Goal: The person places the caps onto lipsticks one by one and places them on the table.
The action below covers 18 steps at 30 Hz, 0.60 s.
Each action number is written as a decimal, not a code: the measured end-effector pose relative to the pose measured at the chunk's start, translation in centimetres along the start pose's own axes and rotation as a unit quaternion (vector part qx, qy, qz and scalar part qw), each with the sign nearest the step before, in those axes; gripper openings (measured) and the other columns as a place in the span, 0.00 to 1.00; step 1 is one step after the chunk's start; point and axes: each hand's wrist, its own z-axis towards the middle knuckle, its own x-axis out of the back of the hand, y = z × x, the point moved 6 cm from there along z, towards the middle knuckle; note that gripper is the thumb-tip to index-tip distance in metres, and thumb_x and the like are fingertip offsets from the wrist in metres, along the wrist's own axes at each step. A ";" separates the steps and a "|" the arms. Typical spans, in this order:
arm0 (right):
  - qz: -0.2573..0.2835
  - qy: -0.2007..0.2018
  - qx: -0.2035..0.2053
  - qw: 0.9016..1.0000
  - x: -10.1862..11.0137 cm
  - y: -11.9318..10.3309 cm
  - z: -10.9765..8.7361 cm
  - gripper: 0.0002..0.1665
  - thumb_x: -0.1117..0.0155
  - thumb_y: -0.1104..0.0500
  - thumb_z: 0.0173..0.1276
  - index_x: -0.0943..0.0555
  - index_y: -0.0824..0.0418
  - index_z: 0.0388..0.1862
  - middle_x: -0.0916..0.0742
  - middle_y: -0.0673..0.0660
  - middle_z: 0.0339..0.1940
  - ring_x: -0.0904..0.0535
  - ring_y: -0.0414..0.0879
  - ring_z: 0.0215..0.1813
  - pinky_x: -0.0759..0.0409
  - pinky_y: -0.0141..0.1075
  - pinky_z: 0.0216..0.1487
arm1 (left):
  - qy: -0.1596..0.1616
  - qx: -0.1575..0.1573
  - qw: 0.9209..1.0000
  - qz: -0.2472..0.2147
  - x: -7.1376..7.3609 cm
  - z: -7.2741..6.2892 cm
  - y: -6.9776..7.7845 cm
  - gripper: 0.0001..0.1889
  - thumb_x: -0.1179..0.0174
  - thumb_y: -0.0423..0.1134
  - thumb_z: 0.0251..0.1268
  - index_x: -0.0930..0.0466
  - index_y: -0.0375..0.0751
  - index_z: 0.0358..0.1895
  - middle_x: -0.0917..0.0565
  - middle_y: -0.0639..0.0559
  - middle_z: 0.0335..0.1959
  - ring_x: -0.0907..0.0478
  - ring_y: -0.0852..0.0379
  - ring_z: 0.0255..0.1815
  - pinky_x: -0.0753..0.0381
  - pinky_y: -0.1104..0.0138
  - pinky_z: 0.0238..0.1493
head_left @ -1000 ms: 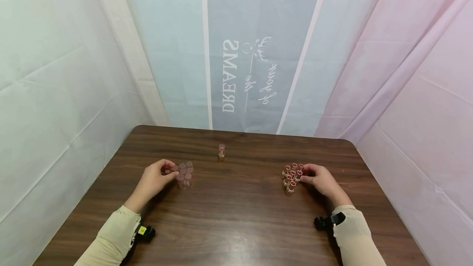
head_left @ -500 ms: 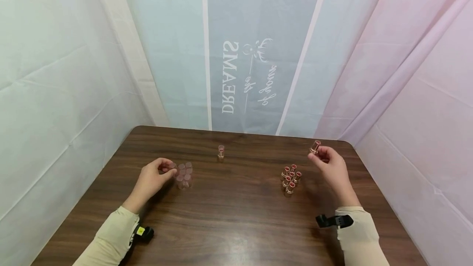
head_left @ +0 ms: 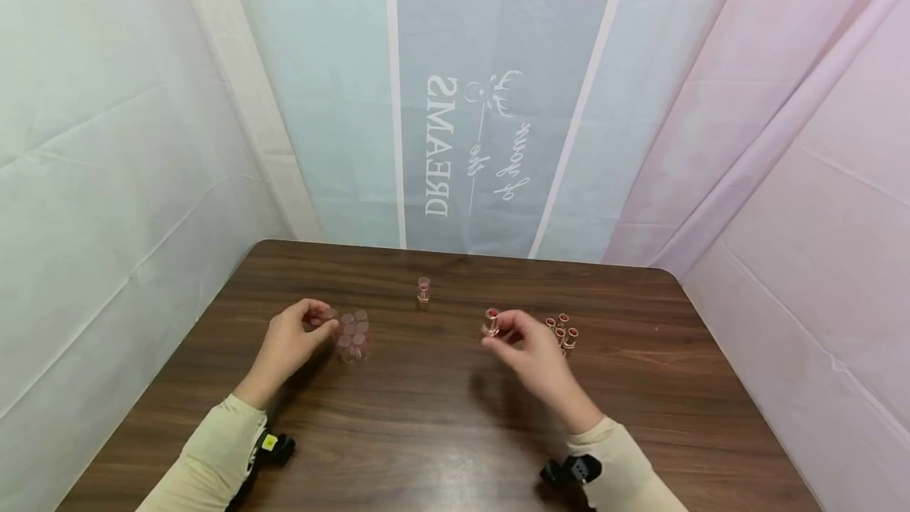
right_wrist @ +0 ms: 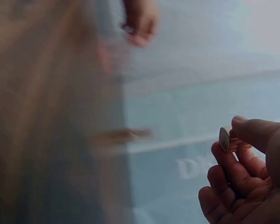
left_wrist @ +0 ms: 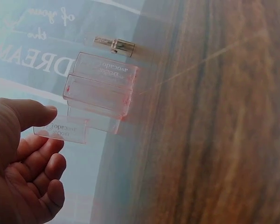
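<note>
Between thumb and fingers, my right hand (head_left: 529, 354) pinches a gold lipstick tube (head_left: 491, 322) with a red top, held above the middle of the table. In the right wrist view the flat end of that lipstick tube (right_wrist: 224, 139) shows at the fingertips. My left hand (head_left: 295, 338) pinches a clear pinkish lipstick cap (left_wrist: 65, 130) printed with lettering, at the edge of a cluster of similar upright caps (head_left: 353, 334). Several gold lipstick tubes (head_left: 563, 332) stand grouped at the right, partly hidden behind my right hand.
One lipstick tube with a clear cap over it (head_left: 423, 291) stands alone towards the back of the brown wooden table (head_left: 426, 417). A printed curtain (head_left: 469, 101) hangs behind the far edge, with pale cloth at both sides.
My right hand has lifted a lipstick tube from the right group, up and outward at first, then swung it left to the middle. My left hand stays by the caps, nearly still.
</note>
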 end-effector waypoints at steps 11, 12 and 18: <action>0.022 -0.037 -0.053 0.998 -3.4 1.9 -0.7 0.13 0.22 0.60 0.63 0.16 0.53 0.45 0.14 0.47 0.38 0.19 0.41 0.40 0.19 0.34 0.45 | 0.032 -0.055 0.998 -0.018 2.0 0.7 3.9 0.13 0.29 0.45 0.67 0.17 0.45 0.49 0.14 0.52 0.41 0.19 0.53 0.41 0.21 0.64 0.40; 0.023 -0.036 -0.050 0.998 -3.4 1.8 -0.7 0.13 0.23 0.59 0.64 0.16 0.53 0.45 0.14 0.47 0.38 0.19 0.41 0.41 0.19 0.34 0.45 | 0.026 -0.059 0.998 -0.026 2.0 0.8 4.6 0.13 0.29 0.45 0.67 0.17 0.46 0.49 0.14 0.53 0.41 0.19 0.54 0.40 0.21 0.66 0.39; 0.006 -0.022 -0.026 0.999 -3.4 1.3 -0.9 0.12 0.22 0.59 0.62 0.14 0.53 0.43 0.15 0.46 0.37 0.20 0.39 0.39 0.19 0.33 0.44 | -0.036 -0.088 0.992 -0.084 1.3 1.4 9.8 0.13 0.29 0.45 0.67 0.17 0.49 0.51 0.14 0.56 0.43 0.18 0.57 0.38 0.19 0.69 0.36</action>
